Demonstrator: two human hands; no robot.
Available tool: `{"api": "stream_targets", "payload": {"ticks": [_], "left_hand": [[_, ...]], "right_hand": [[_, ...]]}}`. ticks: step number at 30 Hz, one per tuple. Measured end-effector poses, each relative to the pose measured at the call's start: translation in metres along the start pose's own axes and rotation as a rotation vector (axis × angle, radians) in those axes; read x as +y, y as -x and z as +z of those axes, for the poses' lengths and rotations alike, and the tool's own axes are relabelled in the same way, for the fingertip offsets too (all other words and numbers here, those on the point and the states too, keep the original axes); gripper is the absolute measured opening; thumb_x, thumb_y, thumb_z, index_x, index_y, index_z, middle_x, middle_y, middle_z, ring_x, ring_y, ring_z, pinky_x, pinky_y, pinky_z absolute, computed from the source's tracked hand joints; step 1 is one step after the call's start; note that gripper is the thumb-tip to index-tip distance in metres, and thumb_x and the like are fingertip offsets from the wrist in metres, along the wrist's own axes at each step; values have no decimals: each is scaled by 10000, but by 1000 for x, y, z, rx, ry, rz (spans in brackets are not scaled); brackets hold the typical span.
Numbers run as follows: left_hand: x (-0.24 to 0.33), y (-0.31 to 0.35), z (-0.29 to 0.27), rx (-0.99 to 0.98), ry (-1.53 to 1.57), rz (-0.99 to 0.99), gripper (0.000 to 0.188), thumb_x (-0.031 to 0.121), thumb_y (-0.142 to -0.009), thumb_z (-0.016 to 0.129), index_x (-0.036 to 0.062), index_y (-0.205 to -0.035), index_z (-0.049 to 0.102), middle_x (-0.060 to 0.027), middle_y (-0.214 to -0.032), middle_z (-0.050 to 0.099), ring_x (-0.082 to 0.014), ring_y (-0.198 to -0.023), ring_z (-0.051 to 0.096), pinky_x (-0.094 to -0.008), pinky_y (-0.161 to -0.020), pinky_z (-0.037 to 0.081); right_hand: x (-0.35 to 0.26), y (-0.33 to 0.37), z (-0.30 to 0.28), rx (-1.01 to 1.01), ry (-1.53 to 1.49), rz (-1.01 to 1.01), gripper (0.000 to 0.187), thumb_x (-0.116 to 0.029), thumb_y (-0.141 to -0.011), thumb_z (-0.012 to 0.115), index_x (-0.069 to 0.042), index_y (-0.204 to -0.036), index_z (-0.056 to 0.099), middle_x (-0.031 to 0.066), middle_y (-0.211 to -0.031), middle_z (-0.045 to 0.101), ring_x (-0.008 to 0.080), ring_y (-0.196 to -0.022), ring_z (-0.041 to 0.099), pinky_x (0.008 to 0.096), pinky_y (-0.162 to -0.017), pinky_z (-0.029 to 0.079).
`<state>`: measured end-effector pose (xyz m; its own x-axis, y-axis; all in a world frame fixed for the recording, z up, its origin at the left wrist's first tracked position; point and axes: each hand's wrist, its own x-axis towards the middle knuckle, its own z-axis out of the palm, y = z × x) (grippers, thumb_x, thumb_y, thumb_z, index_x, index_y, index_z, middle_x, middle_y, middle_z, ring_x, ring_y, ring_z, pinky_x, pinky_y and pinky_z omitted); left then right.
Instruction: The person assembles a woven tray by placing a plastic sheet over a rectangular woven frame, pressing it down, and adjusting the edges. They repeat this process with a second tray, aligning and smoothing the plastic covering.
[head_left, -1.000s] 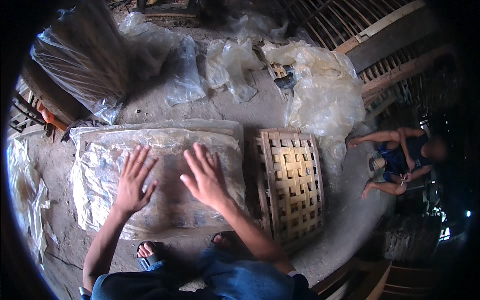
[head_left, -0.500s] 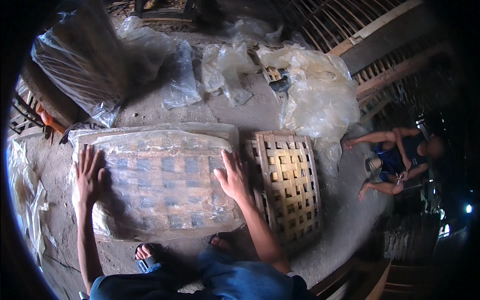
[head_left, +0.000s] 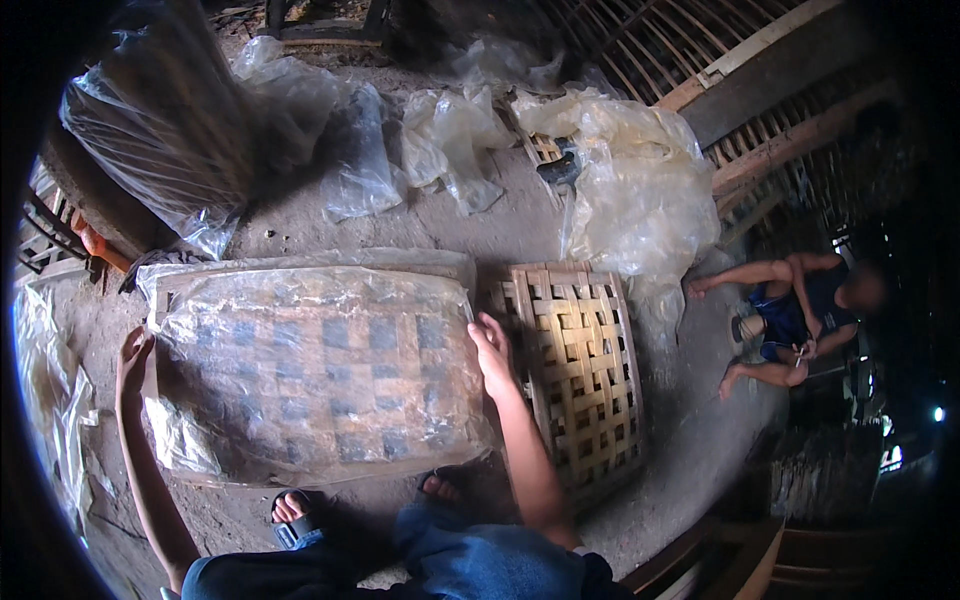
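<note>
Well apart, the hands curl at opposite edges of a rectangular woven lattice under crinkled, translucent plastic, grip unclear.

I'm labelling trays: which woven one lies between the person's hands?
The plastic-covered tray; the bare woven tray lies outside, beyond the right hand.

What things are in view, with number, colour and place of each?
Covered woven tray: at least one, brown under clear film, centre
Bare woven tray: one, tan, right of it
Wrapped bundle: one, brownish, upper left
Loose plastic sheets: several, clear to yellowish, top and left
Wooden slats: many, brown, upper right
Unclear object: one, orange, left edge
Seated person: one, dark-clothed, right
Sandals: two, black, below covered tray
Trousers: one pair, blue, bottom
Left hand: one, bare, covered tray's left edge
Right hand: one, bare, that tray's right edge
</note>
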<state>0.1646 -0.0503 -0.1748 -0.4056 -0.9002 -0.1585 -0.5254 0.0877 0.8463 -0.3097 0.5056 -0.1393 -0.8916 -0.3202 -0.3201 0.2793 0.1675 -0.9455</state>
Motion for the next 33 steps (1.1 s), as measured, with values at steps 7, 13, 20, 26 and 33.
{"api": "stream_targets", "payload": {"ticks": [7, 13, 20, 26, 33], "left_hand": [[20, 18, 21, -151, 296, -84, 647, 230, -969, 732, 27, -1518, 457, -106, -1292, 633, -165, -1176, 582, -310, -1023, 428], [-13, 11, 13, -84, 407, -104, 617, 203, -1000, 680, 18, -1534, 432, -132, -1507, 525, -209, -1349, 524, -341, -1167, 355], [-8, 14, 19, -136, 389, -15, 546, 197, -1022, 651, 38, -1515, 478, -95, -1491, 542, -192, -1359, 508, -330, -1173, 341], [6, 14, 23, -176, 373, 18, 538, 218, -1021, 655, 65, -1511, 493, -83, -1474, 556, -189, -1369, 499, -340, -1183, 328], [28, 19, 13, 94, 194, 174, 473, 172, -1026, 627, 55, -1473, 525, -122, -1459, 569, -248, -1357, 523, -370, -1136, 403]], "right_hand": [[11, -3, -25, -2, 64, -17, 345, -122, -938, 757, -59, -1267, 674, -8, -1079, 686, 92, -997, 611, 268, -905, 490], [18, -8, -19, 33, -16, -78, 296, -81, -937, 744, -68, -1228, 691, -18, -1081, 683, 80, -982, 608, 252, -899, 484], [17, -12, -28, 55, -43, -79, 282, -89, -951, 728, -70, -1229, 689, -23, -1103, 682, 75, -1006, 594, 253, -907, 470], [12, -8, -28, 68, -7, -57, 286, -100, -956, 727, -74, -1238, 687, -30, -1090, 676, 74, -995, 587, 247, -901, 467], [13, -10, -30, 90, 7, -106, 264, -141, -983, 699, -99, -1244, 687, -25, -1068, 680, 85, -941, 611, 262, -822, 505]]}}
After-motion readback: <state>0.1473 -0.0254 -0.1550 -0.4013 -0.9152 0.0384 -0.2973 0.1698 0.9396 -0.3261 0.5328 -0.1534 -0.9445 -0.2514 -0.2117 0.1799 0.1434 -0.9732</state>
